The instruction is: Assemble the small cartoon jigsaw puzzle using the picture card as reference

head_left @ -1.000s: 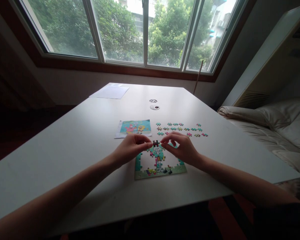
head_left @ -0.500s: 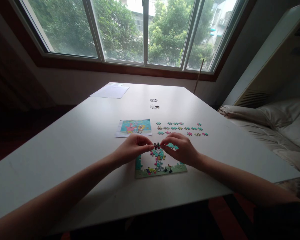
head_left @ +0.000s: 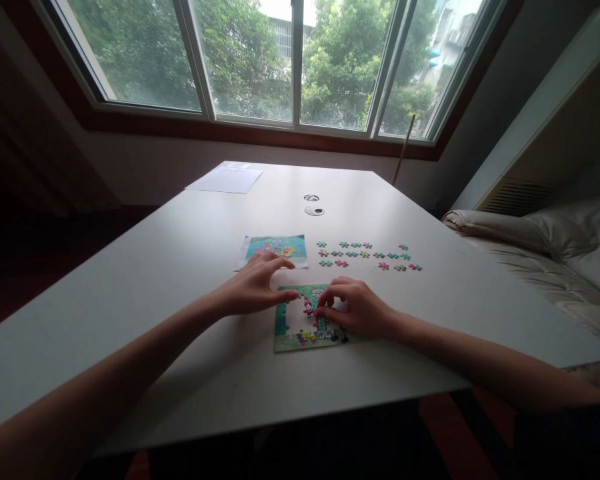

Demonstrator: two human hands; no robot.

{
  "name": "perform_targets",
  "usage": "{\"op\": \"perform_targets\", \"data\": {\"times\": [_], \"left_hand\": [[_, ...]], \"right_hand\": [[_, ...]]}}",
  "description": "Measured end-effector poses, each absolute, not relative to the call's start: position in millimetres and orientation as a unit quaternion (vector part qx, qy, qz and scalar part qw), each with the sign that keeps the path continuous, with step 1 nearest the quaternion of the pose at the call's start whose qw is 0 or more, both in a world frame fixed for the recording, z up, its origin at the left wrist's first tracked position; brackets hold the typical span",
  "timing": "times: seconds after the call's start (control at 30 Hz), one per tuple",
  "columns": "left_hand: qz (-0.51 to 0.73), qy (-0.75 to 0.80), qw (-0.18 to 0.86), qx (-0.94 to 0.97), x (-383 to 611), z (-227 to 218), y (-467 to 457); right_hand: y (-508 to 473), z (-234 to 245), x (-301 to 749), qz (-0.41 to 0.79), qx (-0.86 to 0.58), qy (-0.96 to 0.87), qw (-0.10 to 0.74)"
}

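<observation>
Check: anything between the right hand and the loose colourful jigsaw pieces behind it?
Nothing visible. The right hand rests on the half-built cartoon jigsaw board; the scattered colourful jigsaw pieces lie beyond it, apart.

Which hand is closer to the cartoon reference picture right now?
Left. The left hand lies just in front of the reference picture, fingertips at its near edge. The right hand is farther off, nearer the person and to the right, resting on the puzzle board.

Found puzzle board [head_left: 300, 337] on table [head_left: 180, 267], near front edge. Noted left hand [head_left: 253, 290] at board's left rear corner, right hand [head_left: 357, 310] over its right half. Recorded picture card [head_left: 275, 247] behind board, loose pieces [head_left: 365, 255] right of card, paper sheets [head_left: 225, 179] at far left, bedding [head_left: 530, 233] beyond table's right side.
</observation>
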State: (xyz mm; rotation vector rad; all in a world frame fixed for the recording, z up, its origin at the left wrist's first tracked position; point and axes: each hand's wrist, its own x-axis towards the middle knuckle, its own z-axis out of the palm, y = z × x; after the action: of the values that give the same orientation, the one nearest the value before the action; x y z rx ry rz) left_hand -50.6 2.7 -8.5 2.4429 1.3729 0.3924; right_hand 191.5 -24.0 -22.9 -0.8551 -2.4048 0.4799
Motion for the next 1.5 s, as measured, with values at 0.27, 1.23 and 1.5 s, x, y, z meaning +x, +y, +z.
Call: {"op": "perform_targets", "data": {"times": [0.27, 1.23, 1.5], "left_hand": [[0.111, 0.497, 0.160, 0.845, -37.5, -11.1, -8.8], [0.116, 0.506, 0.156, 0.841, -35.0, -19.3, -9.4], [0.103, 0.495, 0.188, 0.842, -36.1, -9.0, -10.8]], "right_hand": [[-23.4, -21.4, 192.2, 0.175, -0.321, -0.893, 0.263], [-25.1, -18.7, 197.8, -0.037, -0.192, -0.958, 0.210], [-19.6, -17.0, 207.1, -0.009, -0.187, -0.964, 0.186]]}}
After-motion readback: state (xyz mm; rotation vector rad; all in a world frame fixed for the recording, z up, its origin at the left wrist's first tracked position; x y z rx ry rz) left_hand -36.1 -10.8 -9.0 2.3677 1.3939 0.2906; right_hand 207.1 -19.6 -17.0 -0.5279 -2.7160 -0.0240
